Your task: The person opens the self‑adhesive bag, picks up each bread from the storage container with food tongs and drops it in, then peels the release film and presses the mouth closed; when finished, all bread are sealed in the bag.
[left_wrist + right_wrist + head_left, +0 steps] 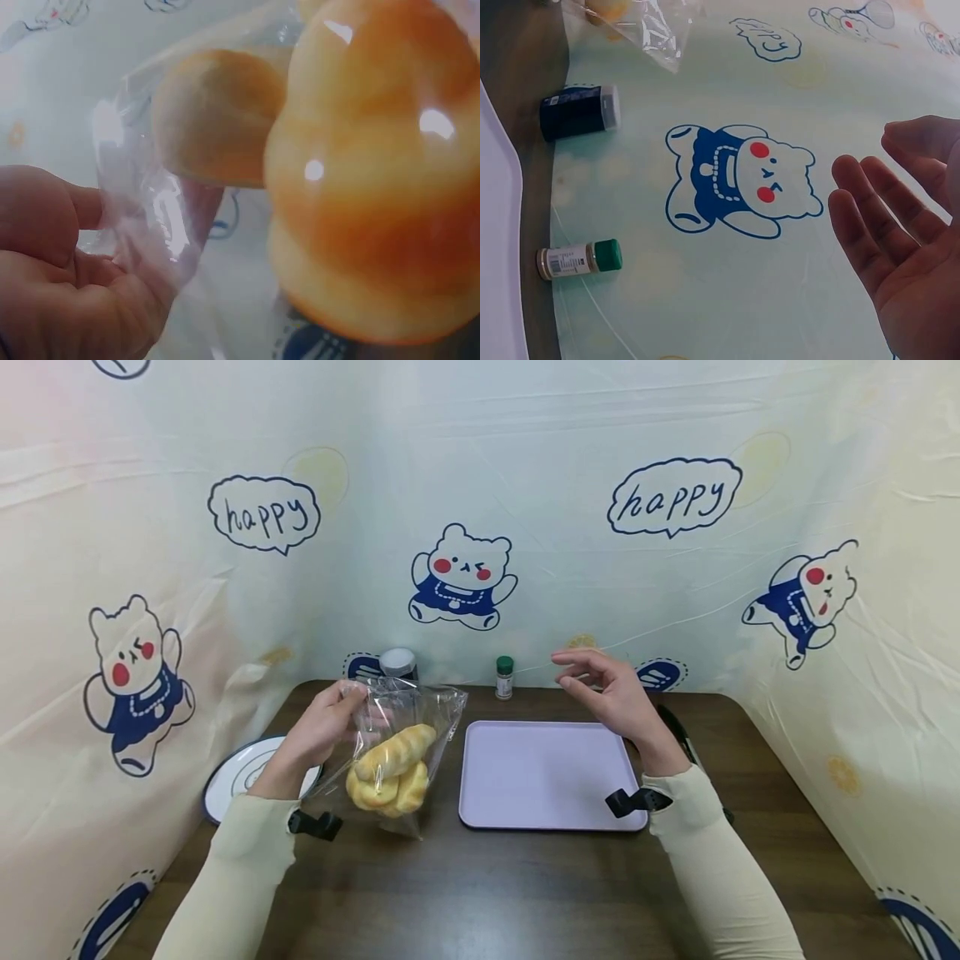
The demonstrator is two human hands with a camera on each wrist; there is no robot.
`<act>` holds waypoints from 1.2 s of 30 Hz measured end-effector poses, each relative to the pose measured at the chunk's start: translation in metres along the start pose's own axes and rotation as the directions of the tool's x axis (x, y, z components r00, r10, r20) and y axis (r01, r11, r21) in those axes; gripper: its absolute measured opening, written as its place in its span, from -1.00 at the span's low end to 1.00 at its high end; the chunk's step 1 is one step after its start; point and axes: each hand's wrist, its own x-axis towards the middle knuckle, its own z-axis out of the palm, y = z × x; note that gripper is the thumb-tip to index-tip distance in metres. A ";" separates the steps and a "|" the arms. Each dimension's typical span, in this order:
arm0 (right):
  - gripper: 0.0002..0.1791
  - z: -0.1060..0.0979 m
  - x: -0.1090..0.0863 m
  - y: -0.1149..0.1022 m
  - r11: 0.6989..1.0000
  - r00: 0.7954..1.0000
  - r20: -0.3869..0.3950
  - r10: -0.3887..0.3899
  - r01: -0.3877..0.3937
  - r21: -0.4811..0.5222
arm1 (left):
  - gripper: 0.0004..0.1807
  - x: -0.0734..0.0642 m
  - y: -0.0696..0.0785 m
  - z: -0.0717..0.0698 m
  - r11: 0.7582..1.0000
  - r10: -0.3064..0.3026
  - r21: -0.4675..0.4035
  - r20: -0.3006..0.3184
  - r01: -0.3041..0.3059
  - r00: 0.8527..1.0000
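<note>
My left hand (324,727) grips the upper left edge of a clear plastic bag (448,702), which hangs over the left side of the table. Several golden bread rolls (396,753) lie inside it; one roll (375,180) fills much of the left wrist view. The film folds between the thumb and fingers there. Touching nothing, my right hand (606,693) is raised above the back right corner of a lavender tray (551,777). Its fingers (866,240) are loosely bent and apart in the right wrist view.
A blue-rimmed white plate (225,781) sits at the left, partly behind the left forearm. Along the back edge stand a dark jar with a pale lid (397,662) and a small green-capped bottle (504,678). A dark object (675,727) is half hidden behind the right wrist.
</note>
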 end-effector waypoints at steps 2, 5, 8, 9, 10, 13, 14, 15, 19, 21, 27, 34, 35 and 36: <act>-0.65 0.000 0.000 0.001 1.000 1.000 0.002 0.010 -0.010 -0.005 | -0.62 0.005 -0.007 -0.003 0.998 -0.032 0.049 -0.019 0.032 0.999; -0.65 -0.001 -0.001 0.002 1.000 1.000 0.000 0.019 -0.019 -0.013 | -0.56 0.014 -0.018 -0.005 0.989 -0.076 0.120 -0.057 0.082 0.995; -0.66 -0.001 -0.001 0.003 1.000 1.000 -0.001 0.024 -0.024 -0.016 | -0.48 0.021 -0.029 -0.006 0.973 -0.095 0.202 -0.098 0.114 0.991; -0.66 -0.001 -0.001 0.003 1.000 1.000 -0.002 0.026 -0.026 -0.016 | -0.45 0.023 -0.032 -0.006 0.968 -0.098 0.221 -0.102 0.119 0.990; -0.66 0.000 -0.002 0.003 0.999 1.000 -0.001 0.028 -0.028 -0.016 | -0.42 0.024 -0.034 -0.006 0.960 -0.099 0.251 -0.110 0.124 0.989; -0.65 0.000 -0.002 0.005 0.999 0.999 0.000 0.032 -0.032 -0.016 | -0.30 0.027 -0.039 -0.006 0.943 -0.125 0.295 -0.114 0.154 0.986; -0.65 0.000 -0.002 0.005 0.999 0.999 0.001 0.032 -0.032 -0.019 | -0.26 0.027 -0.040 -0.006 0.939 -0.138 0.301 -0.106 0.164 0.985; -0.65 0.000 -0.003 0.006 0.999 0.999 0.002 0.035 -0.035 -0.022 | -0.22 0.028 -0.041 -0.006 0.936 -0.153 0.304 -0.096 0.175 0.984; -0.65 -0.001 -0.003 0.008 0.998 0.999 0.004 0.046 -0.046 -0.031 | -0.05 0.029 -0.044 -0.006 0.920 -0.224 0.317 -0.062 0.232 0.973; -0.66 -0.002 -0.003 0.009 0.998 0.999 0.006 0.050 -0.050 -0.036 | -0.01 0.029 -0.045 -0.007 0.902 -0.251 0.355 -0.038 0.247 0.967; -0.66 -0.003 -0.005 0.014 0.997 0.999 0.012 0.048 -0.047 -0.055 | 0.07 0.028 -0.049 -0.007 0.853 -0.255 0.477 0.026 0.212 0.967; -0.65 -0.003 -0.006 0.018 0.996 0.998 0.015 0.056 -0.055 -0.063 | 0.08 0.025 -0.051 -0.004 0.807 -0.289 0.547 0.039 0.222 0.956; -0.65 -0.004 -0.007 0.018 0.996 0.998 0.016 0.056 -0.055 -0.066 | 0.05 0.025 -0.052 -0.003 0.807 -0.291 0.548 0.042 0.222 0.956; -0.65 -0.004 -0.007 0.019 0.996 0.998 0.015 0.057 -0.056 -0.072 | 0.03 0.026 -0.053 -0.002 0.806 -0.290 0.551 0.050 0.216 0.956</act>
